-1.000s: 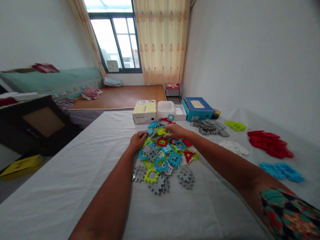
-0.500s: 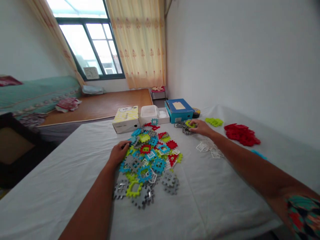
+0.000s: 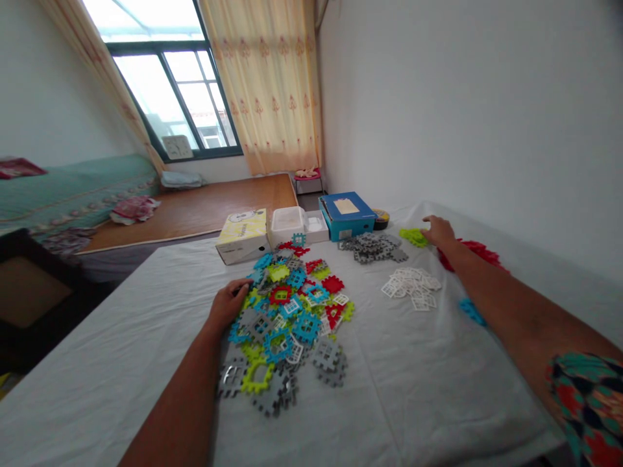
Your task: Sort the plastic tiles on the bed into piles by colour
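Observation:
A mixed heap of plastic interlocking building pieces (image 3: 285,318) in blue, lime, red, grey and white lies on the white-covered table (image 3: 389,389). At the heap's left edge rests my left hand (image 3: 230,302), its fingers curled; whatever they hold is hidden. Far to the right, my right hand (image 3: 440,232) is beside the lime pile (image 3: 413,237), with thumb and fingers apart and no piece visible in them. Under and behind the right wrist lies a red pile (image 3: 479,251), partly covered by the forearm. A grey pile (image 3: 372,248) and a white pile (image 3: 411,287) sit nearby.
Some blue pieces (image 3: 472,311) lie against the right forearm. Along the table's far edge stand a yellow-and-white box (image 3: 243,237), a white plastic container (image 3: 288,224) and a blue box (image 3: 348,216). A wall (image 3: 462,110) borders the right side.
My right hand has moved right, from the grey pile to the lime pile, and the lime piece it held no longer shows in it. My left hand stays at the heap's edge.

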{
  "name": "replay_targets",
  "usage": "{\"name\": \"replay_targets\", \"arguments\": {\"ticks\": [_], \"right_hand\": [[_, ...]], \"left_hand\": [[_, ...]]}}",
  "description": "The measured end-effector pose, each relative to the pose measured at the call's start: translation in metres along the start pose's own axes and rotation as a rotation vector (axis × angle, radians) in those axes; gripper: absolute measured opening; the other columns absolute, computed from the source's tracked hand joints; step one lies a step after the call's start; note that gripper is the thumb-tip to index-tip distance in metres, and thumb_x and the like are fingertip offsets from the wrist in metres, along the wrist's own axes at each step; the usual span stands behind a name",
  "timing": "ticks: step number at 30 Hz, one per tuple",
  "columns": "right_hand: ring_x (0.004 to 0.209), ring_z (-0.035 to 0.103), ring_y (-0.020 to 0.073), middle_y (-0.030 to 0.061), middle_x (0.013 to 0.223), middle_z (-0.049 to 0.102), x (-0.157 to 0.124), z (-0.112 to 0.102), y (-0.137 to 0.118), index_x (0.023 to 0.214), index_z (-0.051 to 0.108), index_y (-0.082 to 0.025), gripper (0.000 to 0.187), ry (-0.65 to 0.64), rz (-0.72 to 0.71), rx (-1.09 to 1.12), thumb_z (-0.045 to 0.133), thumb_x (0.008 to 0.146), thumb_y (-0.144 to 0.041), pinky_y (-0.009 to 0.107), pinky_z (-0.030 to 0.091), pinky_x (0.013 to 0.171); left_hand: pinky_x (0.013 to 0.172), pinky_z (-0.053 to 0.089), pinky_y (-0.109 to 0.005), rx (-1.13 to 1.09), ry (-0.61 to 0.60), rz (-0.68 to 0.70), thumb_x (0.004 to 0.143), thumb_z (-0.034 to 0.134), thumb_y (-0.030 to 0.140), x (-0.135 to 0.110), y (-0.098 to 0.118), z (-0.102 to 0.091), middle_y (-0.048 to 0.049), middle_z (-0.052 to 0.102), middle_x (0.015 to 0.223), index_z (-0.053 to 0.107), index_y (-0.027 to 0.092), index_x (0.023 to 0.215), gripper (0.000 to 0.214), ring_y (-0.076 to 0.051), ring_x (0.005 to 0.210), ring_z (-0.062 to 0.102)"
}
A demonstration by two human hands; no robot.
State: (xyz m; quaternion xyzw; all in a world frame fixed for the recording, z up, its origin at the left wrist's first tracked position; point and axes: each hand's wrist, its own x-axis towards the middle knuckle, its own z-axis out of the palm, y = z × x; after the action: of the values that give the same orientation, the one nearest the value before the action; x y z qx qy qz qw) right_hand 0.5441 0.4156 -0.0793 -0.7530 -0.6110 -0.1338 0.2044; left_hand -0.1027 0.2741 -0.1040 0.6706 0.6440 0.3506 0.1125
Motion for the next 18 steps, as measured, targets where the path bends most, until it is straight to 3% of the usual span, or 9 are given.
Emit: {"name": "replay_targets", "arguments": {"ticks": [4, 7, 13, 18], "right_hand": [[0.095, 0.064, 0.0225, 0.01, 0.107, 0.07, -0.014, 0.001, -0.007, 0.107, 0.07, -0.018, 0.03, -0.137, -0.128, 0.006, 0.054, 0.082, -0.023, 0.032, 0.046, 0.084], [0.098, 0.065, 0.0242, 0.0104, 0.108, 0.071, -0.026, 0.003, -0.015, 0.103, 0.073, -0.018, 0.03, -0.265, -0.187, -0.013, 0.054, 0.081, -0.022, 0.032, 0.047, 0.085], [0.115, 0.059, 0.0269, 0.0159, 0.125, 0.064, -0.03, 0.005, -0.04, 0.121, 0.065, -0.012, 0.045, -0.262, -0.156, 0.056, 0.046, 0.081, -0.01, 0.036, 0.043, 0.098], [0.11, 0.063, 0.0272, 0.017, 0.121, 0.066, -0.033, 0.011, -0.067, 0.129, 0.059, -0.011, 0.056, -0.337, -0.151, 0.116, 0.054, 0.073, -0.007, 0.035, 0.046, 0.095]], "left_hand": [[0.093, 0.051, -0.034, -0.012, -0.007, -0.007, 0.079, 0.048, 0.05, 0.0, -0.001, 0.0, -0.0055, 0.073, 0.106, 0.072, 0.019, 0.103, 0.045, -0.023, 0.1, 0.067], [0.093, 0.051, -0.034, -0.008, -0.009, -0.018, 0.078, 0.049, 0.05, 0.0, -0.001, 0.0, -0.0055, 0.073, 0.107, 0.072, 0.019, 0.103, 0.045, -0.023, 0.101, 0.066], [0.094, 0.05, -0.035, -0.015, -0.022, -0.017, 0.078, 0.049, 0.05, -0.001, 0.001, -0.001, -0.0055, 0.073, 0.107, 0.072, 0.02, 0.103, 0.045, -0.023, 0.101, 0.066], [0.093, 0.05, -0.035, -0.013, -0.019, -0.018, 0.079, 0.048, 0.05, -0.001, 0.002, -0.001, -0.0054, 0.072, 0.107, 0.071, 0.02, 0.103, 0.046, -0.024, 0.101, 0.066]]}}
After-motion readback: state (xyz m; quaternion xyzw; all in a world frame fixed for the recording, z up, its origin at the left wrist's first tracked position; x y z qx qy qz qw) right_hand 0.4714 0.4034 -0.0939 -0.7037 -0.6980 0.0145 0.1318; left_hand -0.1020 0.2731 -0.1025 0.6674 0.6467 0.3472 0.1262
